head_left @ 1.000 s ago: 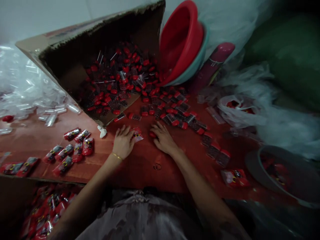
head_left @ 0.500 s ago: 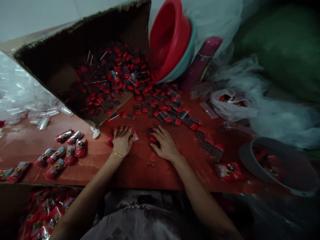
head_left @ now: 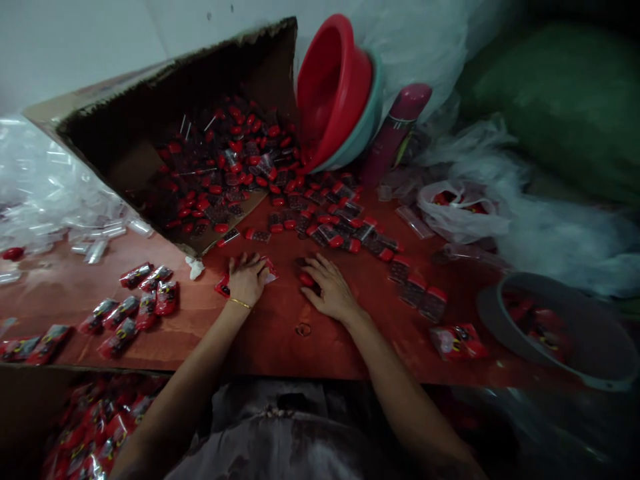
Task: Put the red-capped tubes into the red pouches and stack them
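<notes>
My left hand point(head_left: 247, 279) lies palm down on a small red printed packet point(head_left: 222, 287) on the reddish wooden table point(head_left: 280, 333), fingers curled over it. My right hand point(head_left: 327, 287) rests beside it, fingers spread over a small red-capped piece point(head_left: 306, 279). Just beyond both hands, a heap of red-and-dark small pieces point(head_left: 325, 220) spills from a tipped cardboard box point(head_left: 150, 127).
Filled red packets point(head_left: 135, 303) lie in rows at the left, more in a box point(head_left: 95, 427) below the table edge. Clear plastic sleeves point(head_left: 45, 200) pile at far left. Red and teal basins point(head_left: 345, 93), a pink bottle point(head_left: 395, 130), plastic bags point(head_left: 460, 213) and a grey bowl point(head_left: 555, 333) stand at right.
My left hand has slid from beside the packet onto it and curled over it. My right hand has drawn slightly toward me over the red piece. The view shifted a little.
</notes>
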The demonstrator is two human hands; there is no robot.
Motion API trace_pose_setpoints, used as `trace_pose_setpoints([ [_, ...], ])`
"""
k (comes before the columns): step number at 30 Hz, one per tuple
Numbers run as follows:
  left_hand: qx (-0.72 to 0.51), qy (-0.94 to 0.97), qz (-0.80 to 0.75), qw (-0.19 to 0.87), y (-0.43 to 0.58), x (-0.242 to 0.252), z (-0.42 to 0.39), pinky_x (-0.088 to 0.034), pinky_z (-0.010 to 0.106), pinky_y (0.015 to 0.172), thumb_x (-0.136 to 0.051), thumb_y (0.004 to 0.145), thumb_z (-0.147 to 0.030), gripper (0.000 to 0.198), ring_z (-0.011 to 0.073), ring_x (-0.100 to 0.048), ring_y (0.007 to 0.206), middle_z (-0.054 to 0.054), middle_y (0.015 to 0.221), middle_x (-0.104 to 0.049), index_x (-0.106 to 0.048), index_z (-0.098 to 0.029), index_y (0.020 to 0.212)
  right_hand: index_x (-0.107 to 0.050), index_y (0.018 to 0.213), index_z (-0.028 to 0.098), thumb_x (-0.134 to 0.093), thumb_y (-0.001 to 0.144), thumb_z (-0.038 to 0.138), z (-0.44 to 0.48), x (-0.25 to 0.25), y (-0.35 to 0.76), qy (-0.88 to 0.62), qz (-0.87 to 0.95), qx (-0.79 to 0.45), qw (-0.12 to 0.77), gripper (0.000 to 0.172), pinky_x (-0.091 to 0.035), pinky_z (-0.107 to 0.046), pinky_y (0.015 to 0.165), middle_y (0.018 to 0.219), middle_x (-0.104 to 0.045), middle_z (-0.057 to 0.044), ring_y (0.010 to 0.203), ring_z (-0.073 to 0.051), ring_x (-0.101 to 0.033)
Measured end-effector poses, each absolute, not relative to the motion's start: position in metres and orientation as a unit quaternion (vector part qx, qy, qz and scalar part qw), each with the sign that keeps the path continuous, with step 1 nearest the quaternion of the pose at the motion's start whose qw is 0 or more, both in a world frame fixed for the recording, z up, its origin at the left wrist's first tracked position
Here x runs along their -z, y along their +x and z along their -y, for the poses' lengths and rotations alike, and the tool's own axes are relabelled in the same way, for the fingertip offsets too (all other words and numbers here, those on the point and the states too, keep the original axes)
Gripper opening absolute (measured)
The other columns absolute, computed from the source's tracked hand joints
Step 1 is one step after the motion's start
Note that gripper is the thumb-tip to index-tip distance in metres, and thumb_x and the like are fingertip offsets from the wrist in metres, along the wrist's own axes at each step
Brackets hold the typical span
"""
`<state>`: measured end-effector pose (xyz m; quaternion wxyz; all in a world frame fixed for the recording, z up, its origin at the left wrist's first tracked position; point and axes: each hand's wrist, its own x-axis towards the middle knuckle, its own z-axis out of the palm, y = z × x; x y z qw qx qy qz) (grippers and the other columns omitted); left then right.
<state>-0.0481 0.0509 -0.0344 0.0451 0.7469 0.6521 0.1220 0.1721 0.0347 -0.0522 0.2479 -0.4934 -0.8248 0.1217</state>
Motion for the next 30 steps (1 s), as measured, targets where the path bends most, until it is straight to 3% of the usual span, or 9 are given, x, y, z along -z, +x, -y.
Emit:
trace_pose_setpoints([
  [3, -0.130, 0.751, -0.647, 0.028, -0.046, 0.038, -0.044, -0.020, 0.054, 0.104, -0.041, 0.087, -0.036, 0.038, 0.0315, -0.040, 0.126, 0.007, 0.130, -0.053, -0.059, -0.024, 0.118, -0.056, 0.116, 0.016, -0.054, 0.079, 0.032, -0.036, 0.053, 0.172, -0.488, 0.826, -0.124, 0.253, 0.040, -0.029, -0.053, 0.104, 0.133, -0.049, -0.010, 0.130, -0.031, -0.032],
  [12, -0.272, 0.705, -0.652, 0.061, -0.043, 0.040, -0.040, -0.022, 0.052, 0.105, -0.051, 0.082, -0.031, 0.026, 0.0292, -0.045, 0.122, 0.007, 0.117, -0.063, -0.069, -0.026, 0.100, -0.056, 0.114, 0.015, -0.054, 0.080, 0.039, -0.033, 0.052, 0.173, -0.484, 0.816, -0.072, 0.308, 0.042, -0.028, -0.054, 0.103, 0.131, -0.050, -0.014, 0.129, -0.032, -0.034],
  [14, -0.335, 0.668, -0.656, 0.108, -0.042, 0.034, -0.038, -0.022, 0.052, 0.105, -0.053, 0.081, -0.031, 0.025, 0.0285, -0.047, 0.121, 0.008, 0.119, -0.062, -0.069, -0.026, 0.099, -0.056, 0.113, 0.015, -0.054, 0.080, 0.040, -0.027, 0.043, 0.168, -0.483, 0.801, -0.053, 0.351, 0.041, -0.025, -0.053, 0.105, 0.128, -0.052, -0.014, 0.128, -0.031, -0.037],
  [16, -0.399, 0.631, -0.642, 0.175, -0.038, 0.027, -0.034, -0.024, 0.049, 0.106, -0.056, 0.079, -0.031, 0.024, 0.0271, -0.049, 0.120, 0.007, 0.118, -0.062, -0.070, -0.025, 0.097, -0.058, 0.110, 0.016, -0.053, 0.082, 0.038, -0.020, 0.032, 0.158, -0.488, 0.778, -0.076, 0.389, 0.036, -0.032, -0.049, 0.102, 0.120, -0.059, -0.013, 0.120, -0.028, -0.046],
  [20, -0.469, 0.588, -0.582, 0.307, -0.028, 0.014, -0.020, -0.033, 0.041, 0.103, -0.058, 0.078, -0.032, 0.023, 0.0238, -0.051, 0.118, 0.006, 0.114, -0.065, -0.071, -0.025, 0.096, -0.060, 0.099, 0.017, -0.049, 0.085, 0.037, -0.011, 0.014, 0.128, -0.516, 0.681, -0.261, 0.448, 0.027, -0.049, -0.032, 0.077, 0.093, -0.068, -0.008, 0.086, -0.020, -0.062],
  [22, -0.483, 0.580, -0.561, 0.339, -0.023, 0.008, -0.013, -0.034, 0.038, 0.103, -0.059, 0.077, -0.032, 0.024, 0.0223, -0.050, 0.119, 0.005, 0.114, -0.065, -0.070, -0.024, 0.098, -0.062, 0.088, 0.017, -0.050, 0.084, 0.036, -0.009, 0.010, 0.116, -0.503, 0.632, -0.342, 0.479, 0.023, -0.049, -0.026, 0.067, 0.081, -0.069, -0.004, 0.073, -0.016, -0.063],
  [25, -0.520, 0.526, -0.554, 0.382, -0.019, 0.001, -0.004, -0.034, 0.033, 0.102, -0.064, 0.073, -0.032, 0.036, 0.0202, -0.051, 0.116, 0.005, 0.115, -0.064, -0.065, -0.023, 0.108, -0.062, 0.076, 0.017, -0.051, 0.083, 0.034, -0.007, 0.009, 0.107, -0.498, 0.589, -0.365, 0.522, 0.021, -0.046, -0.022, 0.060, 0.069, -0.065, -0.001, 0.063, -0.013, -0.059],
  [27, -0.527, 0.464, -0.542, 0.461, -0.018, 0.000, 0.000, -0.042, 0.031, 0.093, -0.066, 0.072, -0.035, 0.040, 0.0192, -0.059, 0.103, 0.006, 0.107, -0.067, -0.065, -0.020, 0.108, -0.062, 0.076, 0.017, -0.052, 0.082, 0.033, -0.004, 0.010, 0.105, -0.507, 0.570, -0.357, 0.539, 0.020, -0.044, -0.021, 0.059, 0.067, -0.063, 0.000, 0.061, -0.012, -0.056],
  [30, -0.526, 0.381, -0.515, 0.560, -0.017, 0.002, 0.002, -0.048, 0.028, 0.076, -0.068, 0.068, -0.038, 0.032, 0.0150, -0.062, 0.075, 0.005, 0.086, -0.071, -0.070, -0.016, 0.091, -0.062, 0.076, 0.017, -0.053, 0.081, 0.033, 0.001, 0.014, 0.102, -0.512, 0.551, -0.372, 0.545, 0.020, -0.043, -0.021, 0.058, 0.065, -0.061, 0.001, 0.060, -0.012, -0.054],
])
